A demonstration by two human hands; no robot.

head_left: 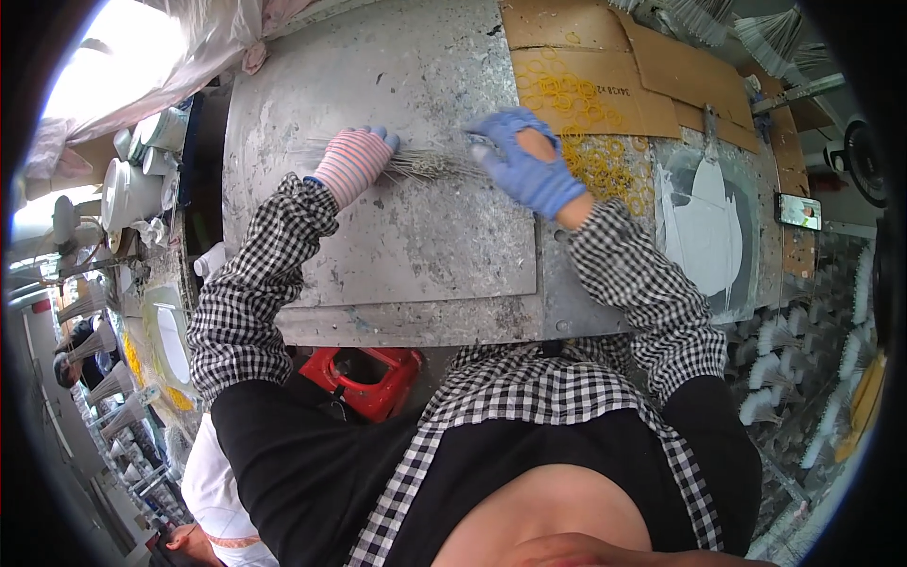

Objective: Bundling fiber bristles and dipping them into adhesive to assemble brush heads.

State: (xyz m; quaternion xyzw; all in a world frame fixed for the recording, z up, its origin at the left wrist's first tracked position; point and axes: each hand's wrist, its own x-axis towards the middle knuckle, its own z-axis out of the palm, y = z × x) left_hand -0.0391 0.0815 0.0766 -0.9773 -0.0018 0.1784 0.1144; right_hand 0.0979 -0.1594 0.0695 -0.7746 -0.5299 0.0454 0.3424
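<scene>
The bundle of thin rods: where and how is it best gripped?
Probably around the middle of the bundle of thin rods, between the left hand and right hand, coming from the near side across its length: it lies flat, running left to right, uncovered there.

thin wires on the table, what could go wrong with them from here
The thin wires look loose between the left hand and right hand, so they might roll or fan apart.
A patch of bare skin shows through the right glove; a wire end could scratch it.
Yellow rings lie loose close to the right hand, so a sideways sweep might scatter them.
</scene>
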